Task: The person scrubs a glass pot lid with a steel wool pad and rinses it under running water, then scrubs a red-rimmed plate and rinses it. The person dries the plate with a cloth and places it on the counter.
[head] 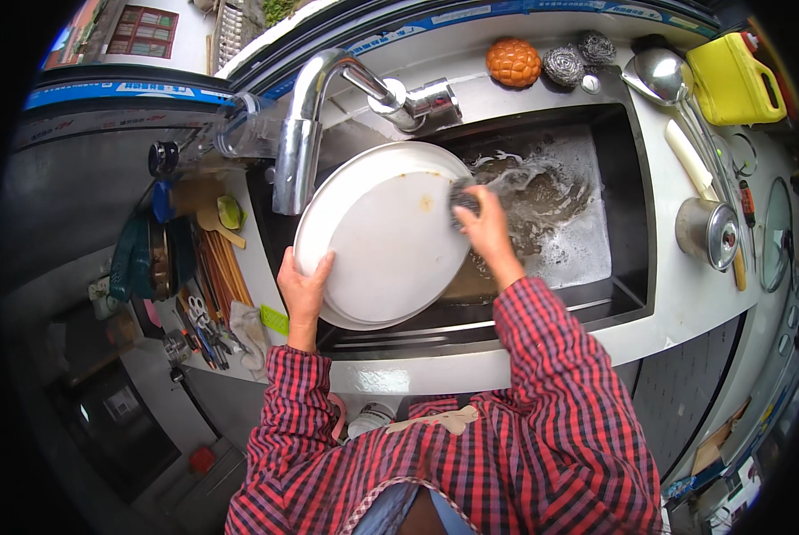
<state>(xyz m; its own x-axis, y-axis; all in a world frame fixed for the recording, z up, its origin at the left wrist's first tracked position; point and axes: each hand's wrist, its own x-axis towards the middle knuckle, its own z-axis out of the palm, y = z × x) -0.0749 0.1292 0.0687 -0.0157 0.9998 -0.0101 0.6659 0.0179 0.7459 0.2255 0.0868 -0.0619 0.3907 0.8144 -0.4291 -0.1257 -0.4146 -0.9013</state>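
My left hand (307, 287) grips the near left rim of a large round white pan or basin (386, 247), thumb on the inner side. The pan tilts over the left part of a dark sink (630, 221). Brownish stains mark its far inner surface. A dark scouring pad (464, 200), blurred, sits in my right hand (485, 224) at the pan's right rim. Cloudy, foamy water (553, 200) swirls in the sink to the right of that hand.
A chrome faucet (299, 154) arches over the pan's left side. Steel wool balls (563, 65), a ladle (657, 73), a yellow jug (734, 80) and a lidded metal pot (706, 234) line the far and right counter. Chopsticks (222, 267) and scissors (197, 307) lie left.
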